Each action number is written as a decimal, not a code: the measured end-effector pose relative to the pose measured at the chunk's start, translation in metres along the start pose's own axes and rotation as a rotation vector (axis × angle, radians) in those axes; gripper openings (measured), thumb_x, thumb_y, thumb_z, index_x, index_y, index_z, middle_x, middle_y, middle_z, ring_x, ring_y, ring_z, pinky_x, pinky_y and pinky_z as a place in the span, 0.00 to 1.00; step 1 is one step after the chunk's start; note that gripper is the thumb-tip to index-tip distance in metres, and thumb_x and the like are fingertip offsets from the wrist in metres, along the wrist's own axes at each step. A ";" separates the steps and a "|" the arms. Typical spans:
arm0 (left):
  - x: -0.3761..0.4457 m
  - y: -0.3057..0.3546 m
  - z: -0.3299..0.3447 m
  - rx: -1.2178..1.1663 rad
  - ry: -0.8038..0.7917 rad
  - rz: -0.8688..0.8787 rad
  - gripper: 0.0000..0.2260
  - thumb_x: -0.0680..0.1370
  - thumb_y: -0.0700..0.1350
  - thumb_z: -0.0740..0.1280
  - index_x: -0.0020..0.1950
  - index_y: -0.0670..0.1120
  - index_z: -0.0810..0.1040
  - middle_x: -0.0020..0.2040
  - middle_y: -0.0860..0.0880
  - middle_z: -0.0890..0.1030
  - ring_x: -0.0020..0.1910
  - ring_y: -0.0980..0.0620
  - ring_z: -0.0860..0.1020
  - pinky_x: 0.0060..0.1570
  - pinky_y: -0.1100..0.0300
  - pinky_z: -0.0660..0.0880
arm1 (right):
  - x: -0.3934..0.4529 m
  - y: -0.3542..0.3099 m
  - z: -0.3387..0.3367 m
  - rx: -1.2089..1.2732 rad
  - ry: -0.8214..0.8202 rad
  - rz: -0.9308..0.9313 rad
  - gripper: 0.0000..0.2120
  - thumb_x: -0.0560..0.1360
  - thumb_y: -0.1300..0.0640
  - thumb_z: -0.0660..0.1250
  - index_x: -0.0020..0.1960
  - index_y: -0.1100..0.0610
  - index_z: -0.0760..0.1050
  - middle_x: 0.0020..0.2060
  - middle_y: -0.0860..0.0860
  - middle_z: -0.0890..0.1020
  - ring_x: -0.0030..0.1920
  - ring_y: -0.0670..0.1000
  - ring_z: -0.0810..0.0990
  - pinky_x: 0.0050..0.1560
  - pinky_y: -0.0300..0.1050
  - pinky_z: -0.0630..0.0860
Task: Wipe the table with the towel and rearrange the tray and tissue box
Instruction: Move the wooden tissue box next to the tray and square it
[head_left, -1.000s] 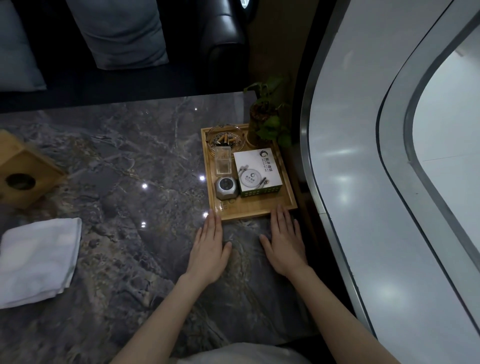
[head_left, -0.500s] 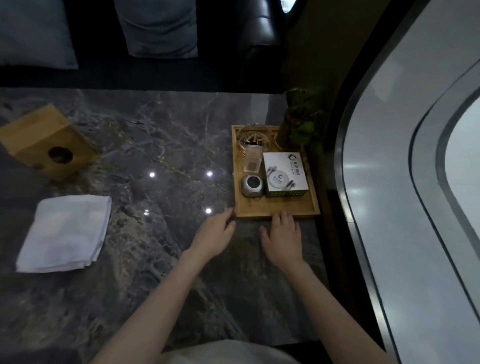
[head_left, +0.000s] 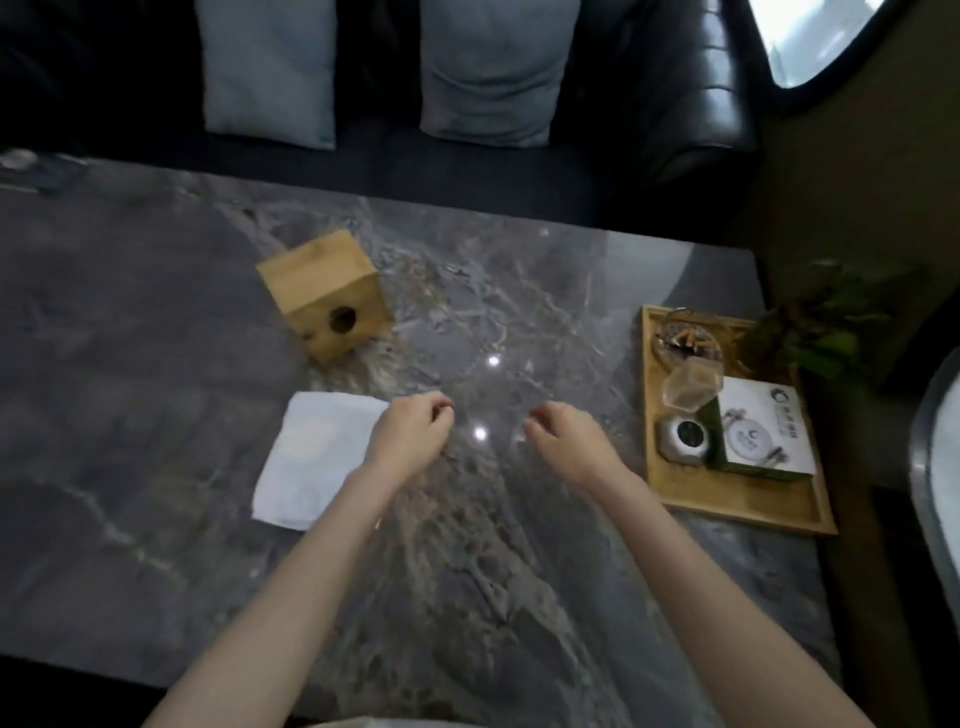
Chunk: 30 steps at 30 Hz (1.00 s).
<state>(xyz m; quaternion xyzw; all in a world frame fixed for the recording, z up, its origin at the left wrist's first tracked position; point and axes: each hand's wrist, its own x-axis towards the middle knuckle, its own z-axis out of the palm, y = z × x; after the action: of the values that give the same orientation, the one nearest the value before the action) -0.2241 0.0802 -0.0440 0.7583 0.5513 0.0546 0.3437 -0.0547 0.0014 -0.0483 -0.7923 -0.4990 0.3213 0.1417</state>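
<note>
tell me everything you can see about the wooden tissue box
The tissue box is a light, bamboo-looking wooden cube with a dark round hole in the side facing the camera. It sits turned at an angle on the grey marble table, beyond the white towel and apart from it. No tissue shows. Neither hand touches it.

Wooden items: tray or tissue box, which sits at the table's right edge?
The tray, holding an ashtray; the tissue box stands left of centre.
</note>
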 end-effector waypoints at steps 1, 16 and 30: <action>0.004 -0.009 -0.014 -0.015 0.035 -0.006 0.12 0.78 0.45 0.59 0.57 0.46 0.79 0.54 0.43 0.82 0.53 0.44 0.78 0.51 0.53 0.74 | 0.009 -0.013 0.000 0.008 -0.002 -0.013 0.14 0.77 0.54 0.59 0.53 0.62 0.77 0.53 0.60 0.81 0.55 0.60 0.77 0.55 0.52 0.74; 0.086 -0.116 -0.130 0.042 0.303 -0.020 0.42 0.70 0.51 0.71 0.74 0.42 0.49 0.76 0.42 0.53 0.74 0.43 0.54 0.72 0.50 0.56 | 0.132 -0.180 0.023 0.076 0.143 -0.176 0.21 0.79 0.52 0.56 0.70 0.58 0.62 0.67 0.57 0.72 0.66 0.55 0.71 0.63 0.50 0.68; 0.124 -0.137 -0.133 -0.316 0.090 -0.085 0.48 0.61 0.49 0.79 0.73 0.47 0.54 0.72 0.46 0.66 0.70 0.47 0.65 0.65 0.53 0.65 | 0.159 -0.184 0.057 0.484 0.068 0.020 0.19 0.78 0.48 0.57 0.65 0.56 0.68 0.56 0.52 0.76 0.53 0.51 0.74 0.46 0.43 0.67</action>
<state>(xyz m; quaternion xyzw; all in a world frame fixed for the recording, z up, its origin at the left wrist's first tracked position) -0.3476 0.2713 -0.0595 0.6676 0.5821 0.1599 0.4359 -0.1739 0.2208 -0.0496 -0.7505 -0.3948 0.4058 0.3409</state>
